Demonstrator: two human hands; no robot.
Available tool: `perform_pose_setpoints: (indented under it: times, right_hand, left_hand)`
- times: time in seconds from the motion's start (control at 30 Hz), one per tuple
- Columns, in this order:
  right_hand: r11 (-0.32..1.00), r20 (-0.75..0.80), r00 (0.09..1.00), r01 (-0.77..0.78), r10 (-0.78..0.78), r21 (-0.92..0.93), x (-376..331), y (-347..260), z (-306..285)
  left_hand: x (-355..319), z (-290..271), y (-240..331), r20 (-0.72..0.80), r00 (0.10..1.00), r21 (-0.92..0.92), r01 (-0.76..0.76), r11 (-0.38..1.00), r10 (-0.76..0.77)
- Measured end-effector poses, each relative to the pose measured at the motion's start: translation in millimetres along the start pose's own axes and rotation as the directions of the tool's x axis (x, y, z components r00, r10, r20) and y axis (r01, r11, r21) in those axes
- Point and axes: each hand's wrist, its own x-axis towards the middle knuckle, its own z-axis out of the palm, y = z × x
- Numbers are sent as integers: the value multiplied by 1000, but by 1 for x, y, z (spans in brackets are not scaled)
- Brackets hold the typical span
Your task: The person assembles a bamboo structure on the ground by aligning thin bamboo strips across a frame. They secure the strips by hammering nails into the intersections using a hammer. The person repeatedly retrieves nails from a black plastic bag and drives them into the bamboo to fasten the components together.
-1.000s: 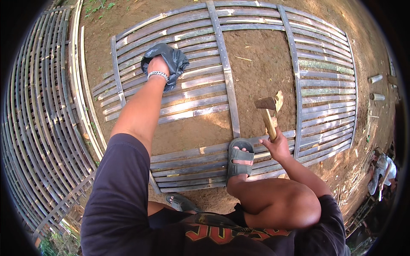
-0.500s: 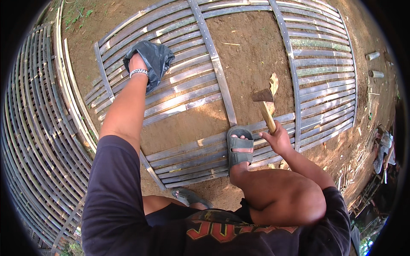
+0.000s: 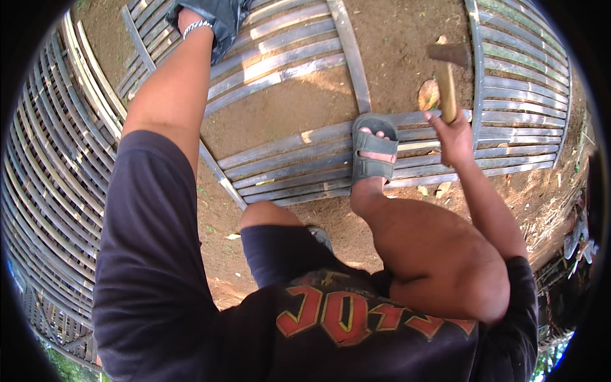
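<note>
- Right hand [image 3: 457, 137] wrapped tight around a hammer [image 3: 445, 79], fingers [image 3: 439, 118] curled fully about the wooden handle, metal head raised above the fist.
- Hammer held upright over bare dirt [image 3: 394, 57], just beside a vertical slat of the bamboo panel [image 3: 299, 156].
- Left hand [image 3: 216, 16] in a dark glove, stretched far out and pressed onto the panel's upper slats; bracelet [image 3: 196, 27] at the wrist; how far the fingers there are spread cannot be told, glove cut off by the frame edge.
- Foot in a grey sandal [image 3: 374, 149] planted on the lower band of slats, just left of the hammer hand.
- Panel lying flat on the dirt: split bamboo strips in horizontal rows, crossed by upright battens, a wide gap of soil between upper and lower bands.
- Dry leaf [image 3: 428, 95] on the soil behind the handle.
- Second bamboo panel [image 3: 44, 191] curving along the left side.
</note>
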Motion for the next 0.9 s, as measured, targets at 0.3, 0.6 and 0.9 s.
perform_pose_setpoints:
  times: [0.3, 0.6, 0.9]
  right_hand:
    - [1000, -75, 997, -20, 21, 14, -8, 13, -26]
    - [964, -27, 984, -167, 176, 209, -89, 68, 5]
    - [991, 15, 993, -116, 115, 65, -107, 39, 4]
  left_hand:
    - [11, -8, -21, 83, 965, 213, -262, 941, 250]
    - [-72, -140, 2, -24, 997, -122, -82, 989, 80]
    - [-191, -163, 68, 51, 996, -949, 27, 314, 67]
